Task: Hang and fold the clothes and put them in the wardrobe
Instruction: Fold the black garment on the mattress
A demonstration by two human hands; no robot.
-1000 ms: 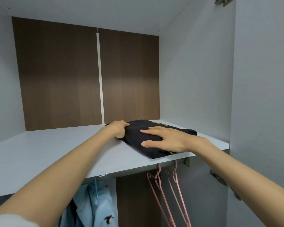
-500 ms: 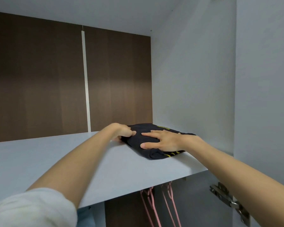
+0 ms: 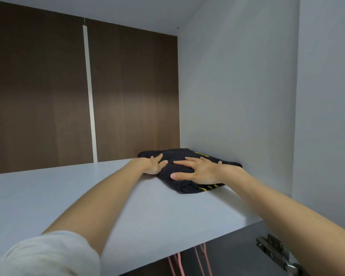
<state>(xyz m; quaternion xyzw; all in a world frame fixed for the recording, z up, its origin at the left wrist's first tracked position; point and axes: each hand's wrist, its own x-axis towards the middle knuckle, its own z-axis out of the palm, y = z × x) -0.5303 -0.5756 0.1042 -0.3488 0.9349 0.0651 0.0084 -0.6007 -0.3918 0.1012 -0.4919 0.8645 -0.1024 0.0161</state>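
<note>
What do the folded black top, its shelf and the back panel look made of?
The folded black top: soft knit fabric, probably cotton jersey; matte, creased at its fold. The shelf: likely laminated board, pale grey; smooth, no grain. The back panel: dark brown wood veneer or laminate; vertical grain streaks.

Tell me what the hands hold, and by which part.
Nothing is gripped. The left hand and right hand lie flat, fingers straight, on the folded black fabric garment with yellow print.
</note>
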